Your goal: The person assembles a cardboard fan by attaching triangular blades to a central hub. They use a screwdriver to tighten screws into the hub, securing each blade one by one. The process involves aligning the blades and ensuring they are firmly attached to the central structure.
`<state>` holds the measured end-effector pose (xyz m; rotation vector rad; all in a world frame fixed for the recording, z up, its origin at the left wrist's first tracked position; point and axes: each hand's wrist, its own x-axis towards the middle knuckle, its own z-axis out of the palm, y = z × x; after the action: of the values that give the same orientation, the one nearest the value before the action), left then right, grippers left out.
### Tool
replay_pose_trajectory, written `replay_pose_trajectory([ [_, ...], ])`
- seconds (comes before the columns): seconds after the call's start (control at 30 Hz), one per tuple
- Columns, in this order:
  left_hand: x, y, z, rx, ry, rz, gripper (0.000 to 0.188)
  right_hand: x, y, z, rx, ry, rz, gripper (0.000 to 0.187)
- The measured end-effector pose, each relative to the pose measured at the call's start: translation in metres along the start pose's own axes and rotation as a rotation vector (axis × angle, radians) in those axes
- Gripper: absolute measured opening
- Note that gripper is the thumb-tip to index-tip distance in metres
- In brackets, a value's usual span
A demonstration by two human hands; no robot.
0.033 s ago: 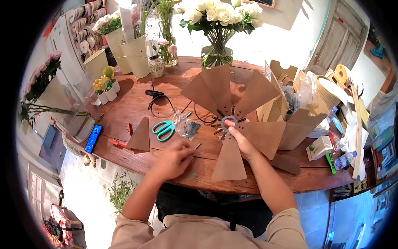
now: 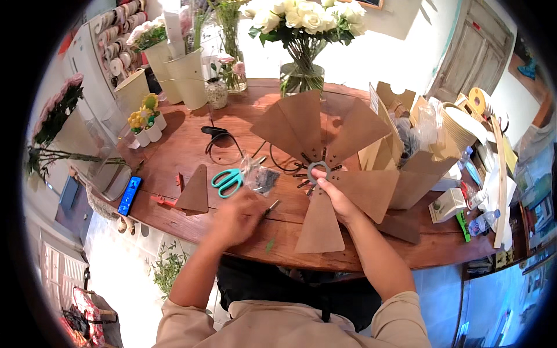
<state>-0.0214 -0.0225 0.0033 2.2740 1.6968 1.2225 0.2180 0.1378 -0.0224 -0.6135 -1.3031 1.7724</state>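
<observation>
- Right hand's [image 2: 337, 202] fingers grasp brown fan [image 2: 321, 227] by hub [image 2: 318, 164] (clock centre).
- 8 o'clock: left hand [image 2: 237, 219] curled, grip on tool [image 2: 271, 207] unclear.
- 9: clear bag [image 2: 250, 173], dark contents [image 2: 267, 178].
- 12: vase [image 2: 290, 82], white roses [image 2: 311, 21].
- 3: carton [image 2: 422, 181], clear plastic [image 2: 428, 132].

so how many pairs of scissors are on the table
1 that I can see: the teal-handled scissors, just beyond the left hand, handles to the left of the clear plastic bag. Others could be hidden in the clutter at right.

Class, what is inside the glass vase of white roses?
Green stems stand inside the glass vase. The brown blades held in the right hand hide part of its base.
</observation>
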Motion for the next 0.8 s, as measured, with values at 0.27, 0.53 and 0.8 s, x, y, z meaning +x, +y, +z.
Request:
replay_pose_trajectory([
  [0.27, 0.085, -0.116, -0.012, 0.132, -0.176, -0.239, 0.020, 0.002, 0.013, -0.011, -0.058, -0.096, 0.008, 0.046],
  [0.53, 0.080, -0.116, -0.002, 0.035, -0.180, -0.285, 0.021, 0.000, 0.021, -0.010, -0.030, -0.084, 0.076, 0.039],
  [0.8, 0.078, -0.118, -0.012, -0.025, -0.059, -0.225, 0.017, 0.002, 0.017, -0.012, 0.062, -0.189, 0.158, 0.050],
])
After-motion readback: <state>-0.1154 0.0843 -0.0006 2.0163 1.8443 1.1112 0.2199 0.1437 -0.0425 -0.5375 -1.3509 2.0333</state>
